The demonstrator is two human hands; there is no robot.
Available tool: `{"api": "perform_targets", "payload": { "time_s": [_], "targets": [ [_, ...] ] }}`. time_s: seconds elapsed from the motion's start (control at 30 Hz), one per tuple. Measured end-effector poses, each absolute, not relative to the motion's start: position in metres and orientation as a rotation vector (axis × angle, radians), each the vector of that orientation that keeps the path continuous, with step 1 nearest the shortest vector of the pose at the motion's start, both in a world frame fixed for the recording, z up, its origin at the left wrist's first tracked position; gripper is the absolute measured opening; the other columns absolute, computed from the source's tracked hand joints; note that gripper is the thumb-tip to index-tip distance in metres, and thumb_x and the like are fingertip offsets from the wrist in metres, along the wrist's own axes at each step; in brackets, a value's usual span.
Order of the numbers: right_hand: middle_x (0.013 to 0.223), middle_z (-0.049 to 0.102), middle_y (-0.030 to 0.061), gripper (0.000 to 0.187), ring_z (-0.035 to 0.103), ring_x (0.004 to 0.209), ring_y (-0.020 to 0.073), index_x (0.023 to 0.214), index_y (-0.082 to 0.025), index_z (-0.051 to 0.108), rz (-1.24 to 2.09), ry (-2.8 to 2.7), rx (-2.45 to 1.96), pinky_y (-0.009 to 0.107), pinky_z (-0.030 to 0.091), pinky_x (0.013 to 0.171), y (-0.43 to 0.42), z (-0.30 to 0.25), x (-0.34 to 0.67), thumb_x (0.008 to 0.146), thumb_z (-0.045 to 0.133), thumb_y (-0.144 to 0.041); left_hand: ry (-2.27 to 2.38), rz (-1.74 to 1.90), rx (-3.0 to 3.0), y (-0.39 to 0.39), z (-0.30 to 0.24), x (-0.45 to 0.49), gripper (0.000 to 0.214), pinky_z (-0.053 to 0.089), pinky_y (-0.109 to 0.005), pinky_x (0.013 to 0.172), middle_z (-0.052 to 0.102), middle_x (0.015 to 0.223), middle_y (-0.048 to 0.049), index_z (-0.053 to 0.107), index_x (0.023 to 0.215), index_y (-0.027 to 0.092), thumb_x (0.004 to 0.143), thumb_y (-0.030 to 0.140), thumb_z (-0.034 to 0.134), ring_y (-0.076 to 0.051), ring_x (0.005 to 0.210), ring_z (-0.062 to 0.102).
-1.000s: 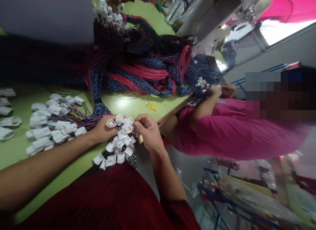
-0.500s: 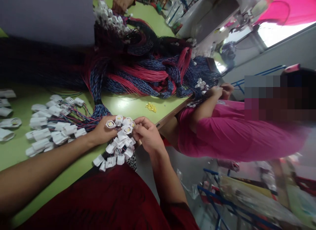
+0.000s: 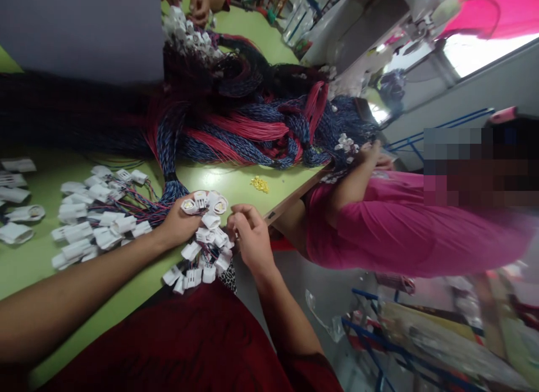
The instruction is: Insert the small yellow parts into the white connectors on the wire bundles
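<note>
"Holding anything, that left hand (image 3: 180,220)?"
"Its grip is closed on wired white connector housings (image 3: 211,220) by the tabletop (image 3: 219,177) edge."
"And the right hand (image 3: 252,237)?"
"Fingers curled beside them; whether its grip holds anything, I cannot tell."

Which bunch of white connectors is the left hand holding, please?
The bunch nearest the red shirt, beside the right hand; the connectors beyond the left forearm lie on the table.

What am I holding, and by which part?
Your left hand holds white connectors, apparently by their wires; whether your right hand holds anything can't be told.
</note>
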State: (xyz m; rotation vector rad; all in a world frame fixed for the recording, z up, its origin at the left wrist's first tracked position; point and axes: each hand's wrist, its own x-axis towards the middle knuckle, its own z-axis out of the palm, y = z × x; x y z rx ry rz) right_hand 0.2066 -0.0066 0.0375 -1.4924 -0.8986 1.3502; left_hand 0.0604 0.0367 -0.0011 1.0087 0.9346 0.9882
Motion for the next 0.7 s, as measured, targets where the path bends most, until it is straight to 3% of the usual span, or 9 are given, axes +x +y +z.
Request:
{"api": "perform_targets", "payload": {
  "time_s": [0.2, 0.33, 0.47, 0.7],
  "targets": [
    [0.068, 0.058, -0.0023, 0.016, 0.053, 0.056, 0.0098, 0.09, -0.02, 0.055, 1.295, -1.276, -1.529, 0.024, 0.044, 0.053, -0.038, 0.045, 0.203, 0.077, 0.059, -0.03, 0.899, 0.956, 0.988, 0.037, -0.005, 0.059, 0.038, 0.053, -0.029, 0.067, 0.071, 0.085, -0.0061, 0.066, 0.094, 0.012, 0.057, 0.022, 0.073, -0.02, 0.077, 0.065],
    [0.077, 0.059, 0.0012, 0.013, 0.055, 0.066, 0.0122, 0.094, -0.021, 0.057, 0.886, -1.579, -1.53, 0.026, 0.048, 0.061, -0.029, 0.041, 0.211, 0.081, 0.054, -0.023, 0.905, 0.897, 1.033, 0.036, -0.003, 0.055, 0.031, 0.053, -0.028, 0.062, 0.071, 0.081, -0.0054, 0.067, 0.09, 0.012, 0.06, 0.021, 0.07, -0.02, 0.069, 0.065],
    [0.091, 0.061, 0.0083, 0.022, 0.057, 0.084, 0.0172, 0.104, -0.02, 0.057, 0.495, -1.998, -1.393, 0.034, 0.05, 0.075, -0.017, 0.039, 0.223, 0.085, 0.047, -0.016, 0.829, 0.874, 1.123, 0.037, 0.003, 0.053, 0.034, 0.053, -0.032, 0.073, 0.071, 0.085, -0.0059, 0.066, 0.09, 0.013, 0.056, 0.017, 0.068, -0.023, 0.078, 0.066],
    [0.091, 0.061, 0.0082, 0.023, 0.056, 0.084, 0.0185, 0.106, -0.022, 0.055, 0.3, -2.225, -1.254, 0.034, 0.05, 0.073, -0.011, 0.044, 0.23, 0.088, 0.043, -0.015, 0.866, 0.911, 1.071, 0.039, 0.006, 0.056, 0.035, 0.052, -0.034, 0.075, 0.071, 0.086, -0.0059, 0.063, 0.088, 0.014, 0.053, 0.015, 0.066, -0.024, 0.08, 0.066]
  ]
}}
